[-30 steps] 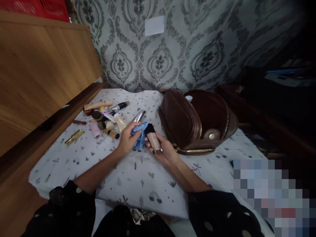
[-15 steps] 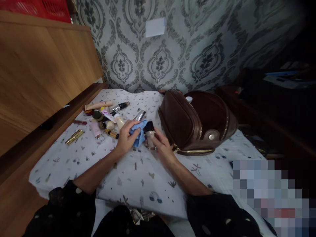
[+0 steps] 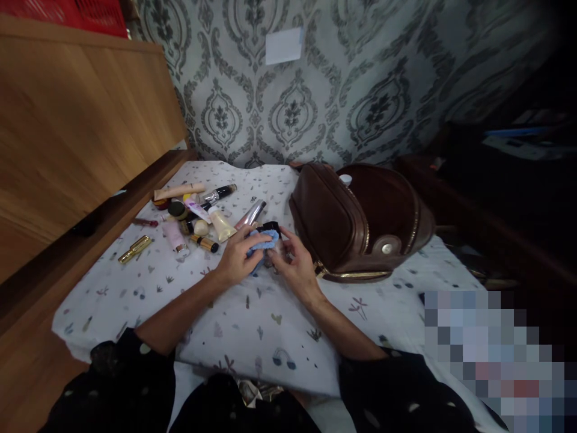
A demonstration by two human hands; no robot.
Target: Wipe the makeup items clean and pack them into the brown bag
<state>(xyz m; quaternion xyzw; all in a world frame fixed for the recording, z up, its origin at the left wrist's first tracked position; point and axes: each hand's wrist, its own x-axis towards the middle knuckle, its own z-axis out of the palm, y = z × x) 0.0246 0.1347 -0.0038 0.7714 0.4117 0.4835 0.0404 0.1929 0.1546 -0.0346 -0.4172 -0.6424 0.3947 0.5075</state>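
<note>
My left hand [image 3: 237, 257] is closed on a blue cloth [image 3: 267, 239], which presses against a small cosmetic bottle with a black cap [image 3: 271, 226]. Fingers of my right hand [image 3: 295, 264] grip that bottle from the right side. Most of its body is hidden behind the cloth and my fingers. Just beyond my left hand lie a cream-coloured tube [image 3: 220, 225] and a silver-and-pink tube [image 3: 252, 213]. A black and gold lipstick tube [image 3: 205, 243] rests to the left of it.
A brown leather bag [image 3: 327, 222] stands unzipped on the right of the patterned cloth-covered table [image 3: 252, 325]. Several cosmetics, including a pink tube [image 3: 174, 236] and a gold tube [image 3: 135, 249], lie at the left. A wooden cabinet [image 3: 90, 108] borders the left side.
My left hand has moved right with the blue cloth, now covering much of the bottle. The bottle has tilted in my right hand, and more of the cream tube shows.
</note>
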